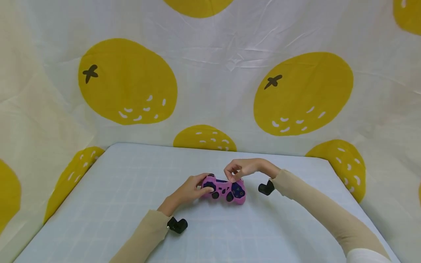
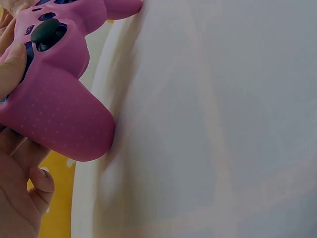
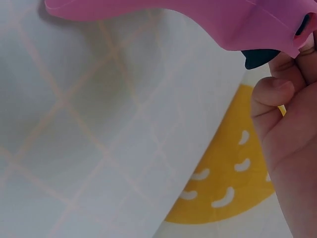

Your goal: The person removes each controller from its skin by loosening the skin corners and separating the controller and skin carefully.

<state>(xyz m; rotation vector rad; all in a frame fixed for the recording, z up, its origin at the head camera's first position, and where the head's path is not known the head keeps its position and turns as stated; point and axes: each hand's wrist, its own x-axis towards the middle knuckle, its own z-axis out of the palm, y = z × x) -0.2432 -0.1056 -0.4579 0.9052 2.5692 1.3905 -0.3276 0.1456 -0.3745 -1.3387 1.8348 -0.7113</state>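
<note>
A game controller (image 1: 224, 190) in a pink sleeve-like cover, with dark button areas and dark thumbsticks, is at the middle of the table. My left hand (image 1: 187, 191) grips its left side, thumb on the front and fingers underneath. In the left wrist view the pink cover (image 2: 64, 109) shows raised dots on the handle. My right hand (image 1: 245, 168) is at the controller's upper right edge, thumb and fingers pinching the cover there. In the right wrist view a dark trigger (image 3: 260, 57) sticks out below the pink edge; the fingertips are partly hidden.
A pale checked cloth covers the table (image 1: 138, 226). Behind and beside it hangs a white curtain (image 1: 213, 91) with large yellow fruit prints. Black wrist cameras stick out from the left sleeve (image 1: 144, 233) and the right sleeve (image 1: 322, 208).
</note>
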